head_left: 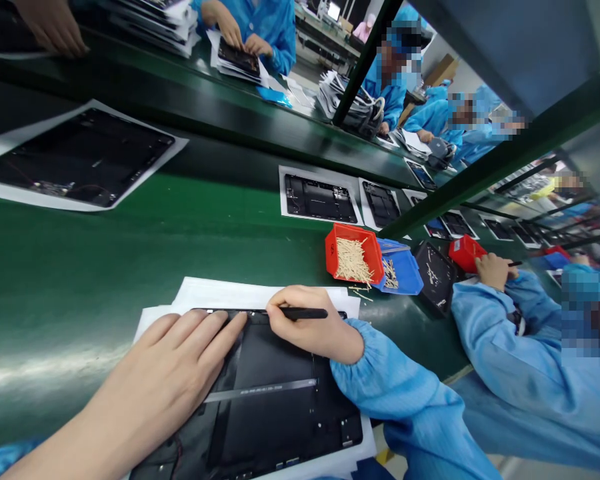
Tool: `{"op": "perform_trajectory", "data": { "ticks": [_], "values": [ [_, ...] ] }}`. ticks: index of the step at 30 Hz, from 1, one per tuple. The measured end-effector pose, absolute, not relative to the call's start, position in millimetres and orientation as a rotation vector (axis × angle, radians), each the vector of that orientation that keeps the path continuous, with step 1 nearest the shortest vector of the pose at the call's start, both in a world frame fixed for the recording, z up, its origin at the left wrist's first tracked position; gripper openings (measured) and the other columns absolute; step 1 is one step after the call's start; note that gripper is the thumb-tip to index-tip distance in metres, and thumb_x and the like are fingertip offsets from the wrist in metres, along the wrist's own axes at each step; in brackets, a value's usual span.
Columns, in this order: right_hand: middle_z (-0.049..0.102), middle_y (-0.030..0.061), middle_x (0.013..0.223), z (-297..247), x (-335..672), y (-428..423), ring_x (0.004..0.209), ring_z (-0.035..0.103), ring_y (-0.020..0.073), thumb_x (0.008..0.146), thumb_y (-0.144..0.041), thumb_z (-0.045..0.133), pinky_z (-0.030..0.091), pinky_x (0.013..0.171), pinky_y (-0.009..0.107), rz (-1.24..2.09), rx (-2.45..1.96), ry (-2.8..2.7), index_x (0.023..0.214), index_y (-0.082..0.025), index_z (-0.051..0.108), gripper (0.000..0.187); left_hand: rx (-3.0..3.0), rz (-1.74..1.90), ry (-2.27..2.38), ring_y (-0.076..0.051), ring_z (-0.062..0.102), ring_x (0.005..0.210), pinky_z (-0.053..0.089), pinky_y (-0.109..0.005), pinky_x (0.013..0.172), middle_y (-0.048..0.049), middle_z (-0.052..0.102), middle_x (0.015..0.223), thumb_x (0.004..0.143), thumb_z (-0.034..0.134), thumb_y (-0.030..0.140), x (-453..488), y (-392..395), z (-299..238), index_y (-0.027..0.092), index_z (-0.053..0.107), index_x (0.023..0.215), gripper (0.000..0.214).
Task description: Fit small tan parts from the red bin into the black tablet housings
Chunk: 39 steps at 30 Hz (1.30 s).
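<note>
A black tablet housing (280, 360) lies on white paper sheets (200, 291) in front of me, with a grey flat ribbon cable (265, 389) across it. Its upper edge is partly covered by my hands. My left hand (175, 360) rests flat on the left side of the housing, fingers stretched out towards that edge. My right hand (315, 327) is closed around a slim black pen-shaped tool (306, 313), held almost level at the same edge. The tool's tip is hidden behind my fingers.
A red bin (331, 257) of small pale strips, a blue tray (409, 270) and a black tray (433, 277) stand to the right. Other tablet housings (320, 199) lie on papers along the green bench (220, 233). Co-workers in blue sit opposite and at my right.
</note>
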State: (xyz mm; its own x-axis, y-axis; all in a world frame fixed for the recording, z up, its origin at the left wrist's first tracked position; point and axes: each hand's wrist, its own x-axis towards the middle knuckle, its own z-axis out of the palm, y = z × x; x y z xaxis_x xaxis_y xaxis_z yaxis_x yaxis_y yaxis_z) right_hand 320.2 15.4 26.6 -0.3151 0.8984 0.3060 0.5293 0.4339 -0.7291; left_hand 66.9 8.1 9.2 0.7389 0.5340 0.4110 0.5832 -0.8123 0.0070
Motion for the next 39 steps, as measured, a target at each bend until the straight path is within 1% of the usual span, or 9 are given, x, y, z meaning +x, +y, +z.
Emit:
{"op": "perform_trajectory", "data": {
  "ticks": [5,10,15,20,24,28,31,35,39],
  "values": [
    [0.081,0.0042,0.084,22,322,14,0.072,0.075,0.0158,0.102,-0.03,0.066,0.064,0.076,0.027,0.723,-1.157,-1.978,0.089,-0.02,0.077,0.02,-2.781,-0.66,-0.852,-0.03,0.065,0.093,0.044,-0.046,0.084,-0.0118,0.078,0.103,0.104,0.042,0.015,66,9,10,0.013,0.075,0.122,0.038],
    [0.082,0.0059,0.089,16,320,14,0.077,0.076,0.0162,0.107,-0.031,0.065,0.064,0.078,0.028,0.726,-1.083,-2.012,0.095,-0.019,0.078,0.022,-2.766,-0.654,-0.841,-0.029,0.065,0.09,0.044,-0.046,0.083,-0.0122,0.076,0.099,0.105,0.04,0.015,67,10,11,0.009,0.074,0.115,0.036],
    [0.081,0.0057,0.089,16,319,13,0.078,0.075,0.0152,0.109,-0.03,0.063,0.062,0.076,0.027,0.701,-1.016,-2.021,0.098,-0.018,0.077,0.022,-2.749,-0.62,-0.847,-0.028,0.066,0.09,0.045,-0.044,0.084,-0.0105,0.077,0.1,0.106,0.037,0.015,68,7,11,0.011,0.075,0.114,0.039],
    [0.079,0.0046,0.085,16,320,11,0.075,0.074,0.015,0.106,-0.028,0.063,0.062,0.077,0.026,0.673,-1.116,-1.993,0.09,-0.02,0.075,0.022,-2.714,-0.568,-0.806,-0.03,0.067,0.086,0.044,-0.046,0.08,-0.0144,0.078,0.098,0.103,0.036,0.01,69,6,14,0.006,0.075,0.11,0.04],
    [0.078,0.0024,0.08,15,321,10,0.069,0.071,0.0141,0.101,-0.024,0.064,0.061,0.073,0.026,0.608,-1.168,-1.959,0.084,-0.021,0.073,0.019,-2.692,-0.576,-0.809,-0.03,0.068,0.087,0.045,-0.046,0.08,-0.0136,0.079,0.101,0.102,0.035,0.008,68,7,18,0.008,0.076,0.108,0.041],
    [0.079,0.0029,0.081,15,320,12,0.069,0.072,0.0139,0.103,-0.026,0.064,0.061,0.072,0.025,0.602,-1.079,-1.987,0.087,-0.02,0.075,0.02,-2.753,-0.661,-0.831,-0.029,0.069,0.089,0.047,-0.045,0.079,-0.0107,0.079,0.102,0.107,0.036,0.014,64,10,20,0.011,0.073,0.112,0.038],
    [0.08,0.0044,0.084,15,320,14,0.073,0.074,0.0141,0.106,-0.026,0.066,0.061,0.074,0.025,0.632,-0.999,-2.012,0.092,-0.018,0.076,0.019,-2.807,-0.756,-0.865,-0.028,0.068,0.095,0.048,-0.044,0.083,-0.0077,0.079,0.108,0.111,0.038,0.022,59,13,19,0.016,0.069,0.12,0.033],
    [0.079,0.0055,0.087,21,323,14,0.077,0.074,0.0146,0.108,-0.023,0.065,0.06,0.075,0.025,0.665,-0.921,-2.09,0.098,-0.017,0.076,0.015,-2.826,-0.8,-0.979,-0.031,0.064,0.11,0.049,-0.048,0.093,-0.0109,0.076,0.125,0.113,0.044,0.033,49,20,15,0.016,0.065,0.132,0.034],
    [0.078,0.0057,0.086,29,320,15,0.075,0.073,0.0151,0.107,-0.022,0.064,0.06,0.073,0.026,0.678,-0.917,-2.116,0.097,-0.016,0.076,0.017,-2.874,-0.808,-1.076,-0.033,0.062,0.117,0.049,-0.05,0.097,-0.0121,0.075,0.128,0.112,0.048,0.039,42,31,6,0.017,0.065,0.138,0.038]
  ]
}}
